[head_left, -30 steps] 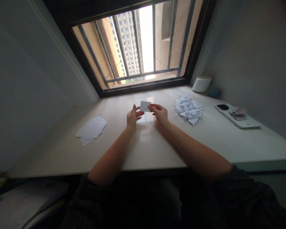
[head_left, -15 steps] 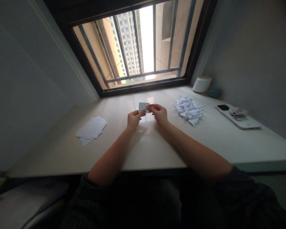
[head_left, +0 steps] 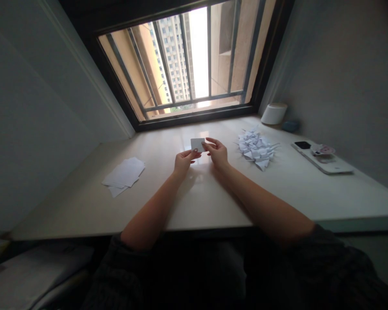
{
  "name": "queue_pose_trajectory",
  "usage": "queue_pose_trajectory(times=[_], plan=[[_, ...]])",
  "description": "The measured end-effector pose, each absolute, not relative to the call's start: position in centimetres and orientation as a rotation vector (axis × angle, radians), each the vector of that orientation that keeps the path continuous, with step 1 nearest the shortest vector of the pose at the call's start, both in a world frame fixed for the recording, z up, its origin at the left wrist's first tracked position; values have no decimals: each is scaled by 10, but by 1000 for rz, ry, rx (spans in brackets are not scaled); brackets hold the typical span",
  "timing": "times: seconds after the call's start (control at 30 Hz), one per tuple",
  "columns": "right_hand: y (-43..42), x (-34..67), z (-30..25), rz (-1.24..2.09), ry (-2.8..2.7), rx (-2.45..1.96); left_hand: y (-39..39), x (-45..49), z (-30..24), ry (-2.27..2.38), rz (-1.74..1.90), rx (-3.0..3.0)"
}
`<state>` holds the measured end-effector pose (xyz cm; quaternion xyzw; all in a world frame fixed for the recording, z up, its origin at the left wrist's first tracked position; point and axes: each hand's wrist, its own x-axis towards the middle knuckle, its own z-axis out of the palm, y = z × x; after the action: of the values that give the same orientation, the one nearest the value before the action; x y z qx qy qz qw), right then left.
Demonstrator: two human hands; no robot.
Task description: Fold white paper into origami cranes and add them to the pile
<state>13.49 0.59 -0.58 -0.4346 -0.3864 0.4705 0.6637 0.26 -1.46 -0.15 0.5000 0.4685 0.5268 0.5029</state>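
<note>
A small, flat, squarish piece of white paper (head_left: pixel 197 143) is held up over the middle of the table. My left hand (head_left: pixel 183 162) pinches its lower edge between thumb and fingers. My right hand (head_left: pixel 217 152) grips its right side, thumb in front and index finger raised near the upper corner. On the left lies a loose stack of white paper sheets (head_left: pixel 125 173). To the right of my right hand sits a heap of folded white paper pieces (head_left: pixel 256 149) with pointed ends.
A phone (head_left: pixel 334 165) with a round grip on its back lies at the right of the white table (head_left: pixel 200 206). Behind it, by the wall, stand a white container (head_left: pixel 274 114) and a small bluish object (head_left: pixel 291 125). A barred window (head_left: pixel 194 60) rises beyond the table.
The paper and my left hand have shifted slightly to the right. My right index finger has lifted off the paper's upper edge, while the thumb stays on it.
</note>
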Motion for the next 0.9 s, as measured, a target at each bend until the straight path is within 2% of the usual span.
queue_pose_trajectory(times=[0.4, 0.77, 0.9], plan=[[5, 134, -11, 1312, -1033, -991, -12, 1, -4, 1170, 1338, 1232], [4, 135, -4, 1351, -1044, -962, -14, 2, 1, 1173, 1320, 1216], [8, 135, -8, 1247, -1056, -961, -15, 2, 2, 1181, 1298, 1203]])
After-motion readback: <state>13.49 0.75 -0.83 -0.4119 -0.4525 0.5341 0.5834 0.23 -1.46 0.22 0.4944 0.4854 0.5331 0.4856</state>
